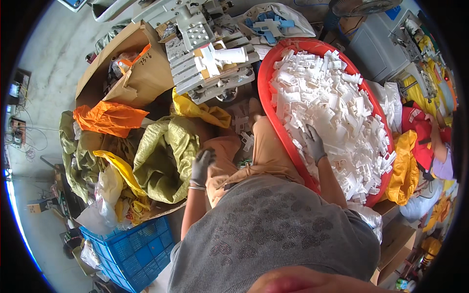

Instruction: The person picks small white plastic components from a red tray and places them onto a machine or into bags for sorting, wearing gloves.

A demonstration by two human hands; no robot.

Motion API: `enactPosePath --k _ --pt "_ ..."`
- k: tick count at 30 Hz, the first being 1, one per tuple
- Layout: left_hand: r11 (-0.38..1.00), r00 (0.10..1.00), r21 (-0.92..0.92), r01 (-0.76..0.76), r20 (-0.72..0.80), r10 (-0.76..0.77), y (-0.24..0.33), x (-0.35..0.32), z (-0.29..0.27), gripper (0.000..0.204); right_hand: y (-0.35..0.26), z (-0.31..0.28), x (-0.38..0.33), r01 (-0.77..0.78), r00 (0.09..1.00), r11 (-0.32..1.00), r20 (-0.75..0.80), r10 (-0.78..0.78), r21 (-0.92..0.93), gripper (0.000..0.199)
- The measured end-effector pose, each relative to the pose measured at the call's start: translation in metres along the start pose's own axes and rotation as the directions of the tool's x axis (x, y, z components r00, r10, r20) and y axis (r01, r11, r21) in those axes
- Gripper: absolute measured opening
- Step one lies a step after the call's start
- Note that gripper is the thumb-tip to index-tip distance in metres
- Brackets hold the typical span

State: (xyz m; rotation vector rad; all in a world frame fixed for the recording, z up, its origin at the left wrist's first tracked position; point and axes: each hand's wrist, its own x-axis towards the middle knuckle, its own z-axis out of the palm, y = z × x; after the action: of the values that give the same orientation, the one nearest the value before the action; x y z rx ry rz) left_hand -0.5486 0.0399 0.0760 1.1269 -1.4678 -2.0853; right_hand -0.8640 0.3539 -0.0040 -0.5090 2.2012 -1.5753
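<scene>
My right hand, in a grey glove, reaches over the left side of a red tub. Its fingers are stretched out and touch or hover just above the heap of white plastic parts filling the tub. My left hand, gloved too, is raised beside my knee, close to an olive woven sack. Its fingers are curled in, and I cannot make out whether anything is inside them. Ahead of me, a white plastic piece with a tube-like end lies on a metal machine bed.
A cardboard box stands at the far left, with an orange sack before it. A blue plastic crate is at the near left. Blue and white parts lie in a bag behind the machine. Another person's arm shows at the right.
</scene>
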Motion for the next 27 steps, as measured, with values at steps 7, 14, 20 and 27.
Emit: enactPosePath --k 7,14,20,27 --pt "0.55 0.75 0.687 -0.474 -0.012 0.661 0.139 0.012 0.02 0.021 -0.068 -0.014 -0.011 0.115 0.988 0.992 0.11 -0.109 -0.052 0.042" --pt "0.146 0.557 0.787 -0.599 0.279 0.782 0.236 0.033 0.067 0.022 -0.093 -0.027 -0.016 0.166 0.973 0.984 0.148 -0.175 0.068 0.044" --pt "0.029 0.511 0.714 -0.699 0.47 0.72 0.255 0.086 0.089 0.037 -0.113 -0.034 -0.024 0.143 0.975 0.958 0.132 -0.18 0.247 0.046" --pt "0.197 0.665 0.718 -0.667 0.455 0.592 0.257 0.123 0.088 0.031 -0.16 -0.028 -0.01 -0.029 0.996 0.905 0.084 -0.008 0.425 0.048"
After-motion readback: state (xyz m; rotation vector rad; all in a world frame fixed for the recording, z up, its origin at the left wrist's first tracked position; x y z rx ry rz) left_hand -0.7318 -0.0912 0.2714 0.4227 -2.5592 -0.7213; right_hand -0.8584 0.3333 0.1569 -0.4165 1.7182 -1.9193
